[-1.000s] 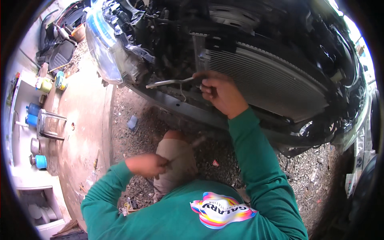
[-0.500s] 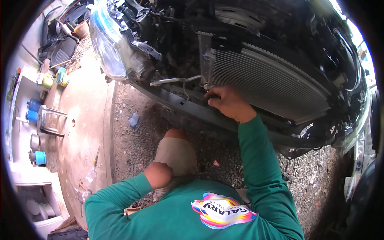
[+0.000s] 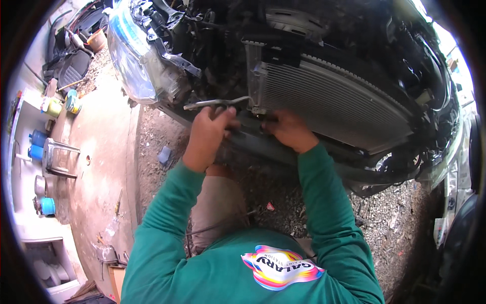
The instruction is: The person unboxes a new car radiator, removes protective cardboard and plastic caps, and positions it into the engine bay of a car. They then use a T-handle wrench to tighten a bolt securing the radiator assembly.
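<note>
In front of me is the opened front of a car, with a finned metal condenser (image 3: 334,96) mounted in it. A bent silver pipe (image 3: 202,104) runs leftward from near the condenser's lower left corner. My left hand (image 3: 205,134) is just below this pipe, fingers apart and slightly blurred; I cannot tell whether they touch it. My right hand (image 3: 293,133) is at the small metal fitting (image 3: 258,110) on that corner, its fingers curled together. What they grip, if anything, is hidden.
A clear headlight (image 3: 132,61) and metal brackets (image 3: 177,63) are at upper left. The dark crossbar (image 3: 248,144) runs below the condenser. Gravel lies under the car. Along the left are a metal-framed stool (image 3: 61,157), blue containers (image 3: 38,144) and a screwdriver-like tool (image 3: 118,201).
My left hand has risen from beside my thigh to the silver pipe, its fingers spreading. My right hand stays by the fitting. A thin dark line now shows across my lap.
</note>
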### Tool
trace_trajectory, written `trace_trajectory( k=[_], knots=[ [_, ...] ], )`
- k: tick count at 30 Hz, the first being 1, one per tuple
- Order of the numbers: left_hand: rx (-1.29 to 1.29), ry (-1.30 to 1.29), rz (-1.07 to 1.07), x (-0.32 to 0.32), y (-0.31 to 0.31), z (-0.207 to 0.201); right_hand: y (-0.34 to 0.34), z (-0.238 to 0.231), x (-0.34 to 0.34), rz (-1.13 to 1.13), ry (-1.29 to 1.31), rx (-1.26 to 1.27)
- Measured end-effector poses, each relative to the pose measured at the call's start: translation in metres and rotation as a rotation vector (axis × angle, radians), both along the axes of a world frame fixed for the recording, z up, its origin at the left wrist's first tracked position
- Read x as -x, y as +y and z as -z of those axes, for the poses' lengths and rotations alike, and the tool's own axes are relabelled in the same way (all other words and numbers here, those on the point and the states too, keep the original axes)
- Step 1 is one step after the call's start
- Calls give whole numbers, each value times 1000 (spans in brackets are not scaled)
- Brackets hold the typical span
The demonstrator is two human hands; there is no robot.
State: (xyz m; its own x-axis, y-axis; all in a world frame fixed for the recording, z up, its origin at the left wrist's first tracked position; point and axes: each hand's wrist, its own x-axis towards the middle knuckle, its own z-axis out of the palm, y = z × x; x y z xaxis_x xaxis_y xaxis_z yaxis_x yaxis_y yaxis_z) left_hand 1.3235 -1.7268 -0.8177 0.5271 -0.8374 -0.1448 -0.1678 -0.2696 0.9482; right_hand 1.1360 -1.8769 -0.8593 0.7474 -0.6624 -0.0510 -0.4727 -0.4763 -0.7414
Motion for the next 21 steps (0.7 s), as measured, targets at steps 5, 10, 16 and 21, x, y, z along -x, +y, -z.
trace_trajectory(
  k=[5, 10, 16, 21],
  knots=[
    [260, 155, -165, -11, -40, -8, 0, 0, 0, 57, -25, -32],
    [362, 6, -118, -54, -94, 18, 0, 0, -5, 21, -2, -44],
    [453, -99, -111, -46, -119, -10, -5, 4, -2, 3, 61, -64],
    [457, -239, -109, -70, -140, 4, -6, 9, -5, -22, 42, -2]
  ],
)
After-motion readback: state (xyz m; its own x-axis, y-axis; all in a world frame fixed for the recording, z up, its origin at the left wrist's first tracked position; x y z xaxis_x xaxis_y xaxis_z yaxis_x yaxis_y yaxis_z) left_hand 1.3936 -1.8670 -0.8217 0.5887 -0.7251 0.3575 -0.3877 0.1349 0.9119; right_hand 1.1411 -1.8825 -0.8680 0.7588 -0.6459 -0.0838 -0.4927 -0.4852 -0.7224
